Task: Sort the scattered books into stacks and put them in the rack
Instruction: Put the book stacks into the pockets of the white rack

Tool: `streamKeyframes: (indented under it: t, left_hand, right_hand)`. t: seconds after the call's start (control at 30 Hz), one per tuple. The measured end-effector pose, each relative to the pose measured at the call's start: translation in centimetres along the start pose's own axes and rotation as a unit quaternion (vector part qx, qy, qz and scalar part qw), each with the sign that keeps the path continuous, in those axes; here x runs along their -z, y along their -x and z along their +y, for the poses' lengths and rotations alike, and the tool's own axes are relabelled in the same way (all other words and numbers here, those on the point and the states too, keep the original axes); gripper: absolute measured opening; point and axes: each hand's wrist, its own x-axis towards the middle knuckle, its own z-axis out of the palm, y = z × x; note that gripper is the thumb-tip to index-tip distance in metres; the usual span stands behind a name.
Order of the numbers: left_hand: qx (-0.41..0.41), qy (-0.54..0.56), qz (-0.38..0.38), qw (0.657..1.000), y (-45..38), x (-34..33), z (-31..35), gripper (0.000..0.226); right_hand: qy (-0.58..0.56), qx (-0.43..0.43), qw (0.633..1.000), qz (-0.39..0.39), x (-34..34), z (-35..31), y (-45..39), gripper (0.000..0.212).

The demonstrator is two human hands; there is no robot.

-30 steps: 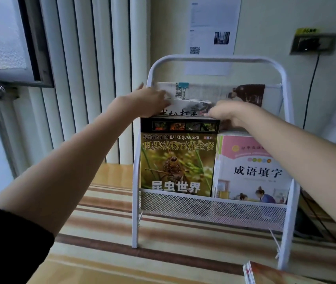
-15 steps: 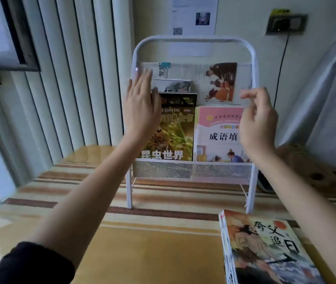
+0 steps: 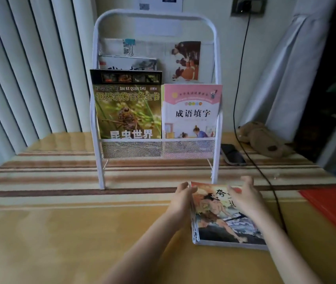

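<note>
Where right hand hovers over book stack, title half hidden; left hand touches edge, grasp unclear.

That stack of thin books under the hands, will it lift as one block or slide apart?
The book stack looks like several thin glossy paperbacks with staggered left edges, so they may slip. Probably floppy and light. The left hand and right hand sit at opposite sides; squeezing both should help.
</note>
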Motion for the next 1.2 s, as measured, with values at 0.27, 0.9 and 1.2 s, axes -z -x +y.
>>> streamKeyframes:
  t: [0.27,0.9,1.2]
  left_hand:
    - [0.013,0.028,-0.006,1.000,-0.7,0.4,1.1,0.019]
    - [0.042,-0.103,-0.027,0.993,-1.6,-1.6,1.2,0.052]
    - [-0.021,-0.022,-0.016,0.999,-0.6,-0.3,0.8,0.050]
  right_hand:
    - [0.018,-0.006,0.997,0.074,-1.3,1.5,0.3,0.045]
    - [-0.141,-0.057,0.980,0.126,-2.3,0.8,-0.5,0.034]
    - [-0.188,-0.074,0.978,0.057,-0.9,0.6,-0.1,0.054]
